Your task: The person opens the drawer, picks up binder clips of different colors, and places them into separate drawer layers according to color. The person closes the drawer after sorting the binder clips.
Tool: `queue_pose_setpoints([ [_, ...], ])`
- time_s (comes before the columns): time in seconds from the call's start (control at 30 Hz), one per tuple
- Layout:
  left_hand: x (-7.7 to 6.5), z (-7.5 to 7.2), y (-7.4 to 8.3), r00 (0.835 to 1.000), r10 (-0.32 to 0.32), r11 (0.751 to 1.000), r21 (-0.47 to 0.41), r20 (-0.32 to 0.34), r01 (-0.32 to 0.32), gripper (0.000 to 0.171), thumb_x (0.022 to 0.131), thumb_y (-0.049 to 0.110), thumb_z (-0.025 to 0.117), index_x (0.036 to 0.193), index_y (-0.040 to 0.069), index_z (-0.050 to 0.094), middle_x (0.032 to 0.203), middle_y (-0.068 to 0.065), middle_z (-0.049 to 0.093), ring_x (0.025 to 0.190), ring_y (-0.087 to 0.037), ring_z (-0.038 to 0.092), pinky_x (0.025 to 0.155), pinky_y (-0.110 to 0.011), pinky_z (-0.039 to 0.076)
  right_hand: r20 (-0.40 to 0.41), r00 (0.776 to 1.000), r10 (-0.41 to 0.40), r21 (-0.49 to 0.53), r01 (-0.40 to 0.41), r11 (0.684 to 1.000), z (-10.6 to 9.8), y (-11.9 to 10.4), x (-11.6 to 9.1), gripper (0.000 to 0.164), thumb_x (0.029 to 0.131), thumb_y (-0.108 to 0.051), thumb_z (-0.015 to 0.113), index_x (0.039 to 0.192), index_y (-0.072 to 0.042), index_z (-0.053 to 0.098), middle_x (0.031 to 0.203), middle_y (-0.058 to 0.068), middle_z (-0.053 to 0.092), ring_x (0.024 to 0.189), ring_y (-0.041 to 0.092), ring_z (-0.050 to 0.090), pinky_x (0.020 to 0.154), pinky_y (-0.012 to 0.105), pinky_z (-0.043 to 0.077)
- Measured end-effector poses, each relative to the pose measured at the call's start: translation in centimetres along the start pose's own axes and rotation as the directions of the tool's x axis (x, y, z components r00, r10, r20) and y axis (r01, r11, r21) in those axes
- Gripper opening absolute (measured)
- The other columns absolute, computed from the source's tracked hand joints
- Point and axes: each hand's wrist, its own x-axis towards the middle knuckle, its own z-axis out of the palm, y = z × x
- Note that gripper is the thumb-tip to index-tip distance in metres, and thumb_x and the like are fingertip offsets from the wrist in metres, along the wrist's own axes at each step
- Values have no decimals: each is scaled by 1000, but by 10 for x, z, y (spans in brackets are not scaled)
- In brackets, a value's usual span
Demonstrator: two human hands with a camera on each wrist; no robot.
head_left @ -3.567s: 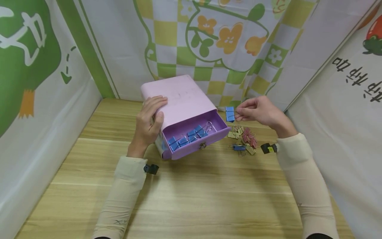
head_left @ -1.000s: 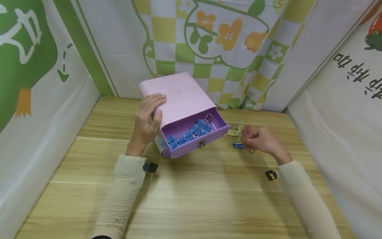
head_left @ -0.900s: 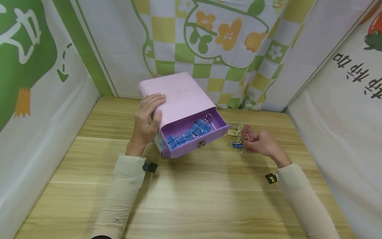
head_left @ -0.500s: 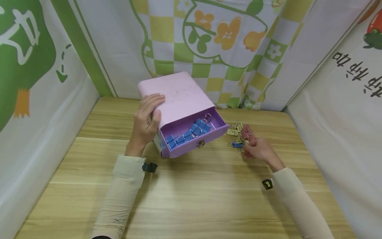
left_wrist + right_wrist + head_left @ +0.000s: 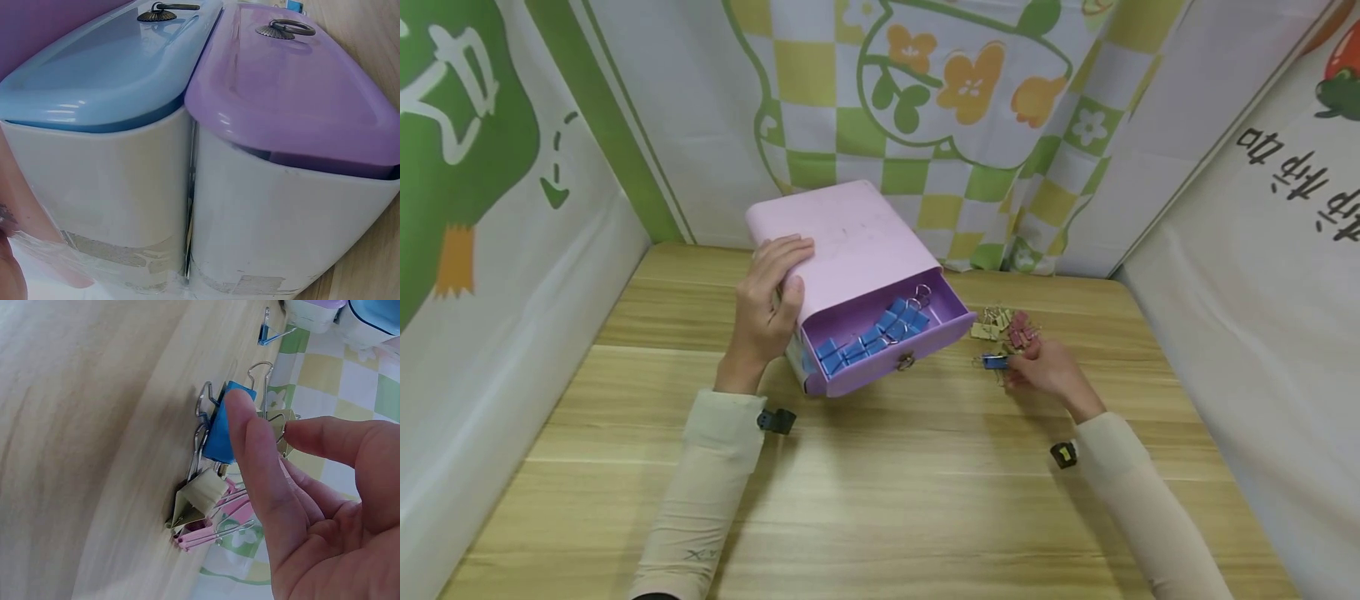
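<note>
Nearest, the glossy purple plastic drawer (image 5: 865, 377) stands pulled out, leaving its blue metal binder clips (image 5: 874, 336) reachable. To its right, the right hand (image 5: 1047, 369), thumb and fingers parted, touches a loose blue metal clip (image 5: 995, 362) without visibly gripping it; yellow clips (image 5: 985, 331) and pink clips (image 5: 1021, 330) lie just beyond. Far left, the left hand (image 5: 766, 310) holds the pale-pink plastic cabinet's (image 5: 857, 242) edge, apparently steadying it.

Box (image 5: 850, 221) looked smooth plastic, low sheen, scuffed on top. Purple drawer (image 5: 306, 94) and blue drawer (image 5: 112, 81) showed glossy plastic. Clips (image 5: 220, 434), at purple drawer's three o'clock, looked painted metal, with shiny wire. Table (image 5: 880, 508) had smooth wood grain. Curtain (image 5: 805, 83), twelve o'clock: creased printed cloth. Left sleeve (image 5: 700, 483), seven o'clock, looked matt cloth.
</note>
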Motion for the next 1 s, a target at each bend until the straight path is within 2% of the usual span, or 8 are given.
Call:
queue_pose_setpoints([
  [0.07, 0, 0, 0, 1000, -1, 1000, 1, 0, 1, 47, 95, 26, 47, 123, 1, 75, 131, -17, 74, 132, -36, 63, 131, -52, 33, 13, 1000, 2, 0, -2, 1000, -1, -2, 1, 28, 102, -19, 61, 93, 1, 78, 85, 10, 82, 77, 21, 81, 85, 37, 67],
  [0.3, 0, 0, 0, 1000, -2, 1000, -2, -1, 2, 46, 95, 26, 47, 124, 2, 75, 131, -17, 74, 132, -35, 63, 131, -52, 33, 55, 998, 0, 99, -5, 995, -4, -10, 0, 28, 101, -8, 61, 116, 14, 72, 94, 19, 81, 82, 23, 81, 84, 38, 67],
  [0.37, 0, 0, 1, 1000, -3, 1000, -1, -1, 3, 46, 95, 26, 48, 124, 2, 75, 131, -17, 74, 132, -35, 63, 131, -52, 33, 50, 999, -6, 100, 1, 995, -4, -12, 0, 28, 100, -6, 62, 118, 14, 71, 98, 22, 80, 83, 25, 81, 85, 38, 67],
  [0.53, 0, 0, 0, 1000, -4, 1000, 2, 4, 4, 46, 95, 26, 47, 124, 2, 75, 131, -16, 74, 133, -34, 63, 131, -51, 33, 16, 998, -62, 25, 61, 998, -7, -16, 0, 26, 98, -5, 64, 117, 10, 73, 106, 26, 79, 86, 27, 81, 77, 31, 68],
  [0.67, 0, 0, -1, 1000, -4, 1000, 3, 6, 4, 47, 96, 27, 47, 124, 2, 75, 132, -16, 74, 133, -34, 63, 131, -52, 33, -28, 988, -149, -76, 146, 986, -10, -21, -3, 24, 98, -4, 63, 112, 10, 76, 108, 28, 77, 85, 29, 78, 65, 26, 63],
  [0.77, 0, 0, -1, 1000, -4, 1000, 1, 5, 4, 47, 95, 27, 47, 124, 2, 75, 131, -16, 74, 133, -34, 63, 131, -52, 33, -60, 976, -209, -128, 200, 971, -12, -26, -6, 23, 98, -3, 63, 111, 11, 76, 111, 30, 76, 89, 31, 77, 61, 23, 59],
  [0.87, 0, -1, -1, 1000, -6, 1000, 3, 7, 6, 47, 95, 27, 47, 124, 2, 75, 131, -16, 74, 133, -34, 63, 131, -52, 32, -73, 970, -231, -120, 221, 968, -16, -30, -9, 23, 99, -1, 62, 112, 14, 75, 113, 32, 75, 96, 37, 78, 65, 22, 62],
  [1.0, -1, -1, 0, 1000, -10, 1000, 3, 7, 10, 47, 95, 26, 47, 124, 2, 75, 131, -16, 74, 133, -33, 63, 131, -52, 32, -69, 973, -221, -70, 216, 974, -23, -35, -11, 28, 103, -4, 60, 118, 15, 72, 113, 33, 75, 94, 32, 80, 72, 26, 66],
])
